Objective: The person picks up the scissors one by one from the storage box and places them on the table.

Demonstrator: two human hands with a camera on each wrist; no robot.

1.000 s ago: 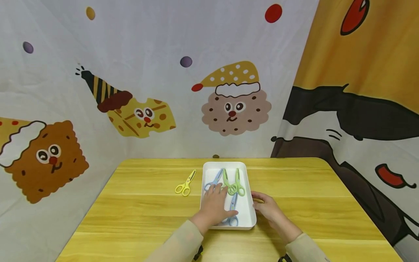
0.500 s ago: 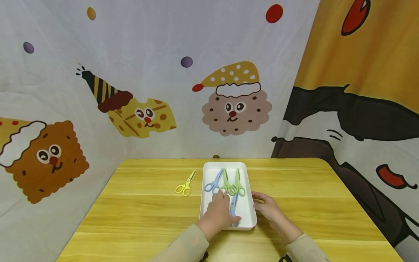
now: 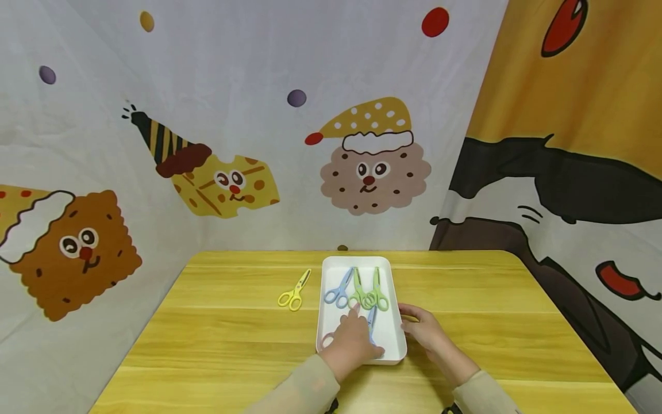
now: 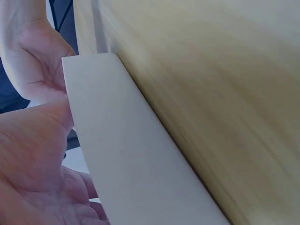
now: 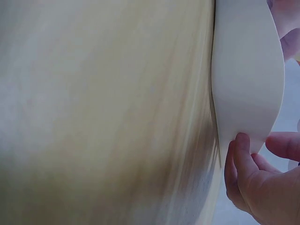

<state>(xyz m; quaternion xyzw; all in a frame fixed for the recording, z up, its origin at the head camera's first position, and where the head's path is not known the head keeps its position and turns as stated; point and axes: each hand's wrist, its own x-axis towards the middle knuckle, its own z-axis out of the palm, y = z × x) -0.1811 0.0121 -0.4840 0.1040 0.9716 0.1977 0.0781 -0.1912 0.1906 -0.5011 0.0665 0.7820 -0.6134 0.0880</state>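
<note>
A white tray [image 3: 396, 347] holds several children's scissors. My left hand [image 3: 350, 338] reaches over its near end, thumb and fingers apart, above a pair of blue scissors [image 3: 372, 318] that it partly covers. A pinkish scissor handle [image 3: 328, 339] shows at the hand's left. Farther back lie another blue pair [image 3: 339, 288] and two green scissors [image 3: 358, 287] with overlapping handles. In the left wrist view the tray wall [image 4: 112, 131] hides that hand's fingertips. My right hand [image 3: 428, 333] rests at the tray's right side, its fingertips [image 5: 242, 138] against the outer wall.
Yellow scissors [image 3: 295, 292] lie on the wooden table [image 3: 227, 333], left of the tray. A curtain [image 3: 248, 75] with cartoon prints hangs close behind the table's back edge.
My left hand has drawn back toward the near end and slightly right, uncovering the farther blue scissors and the pinkish handle. My right hand stays at the tray's side.
</note>
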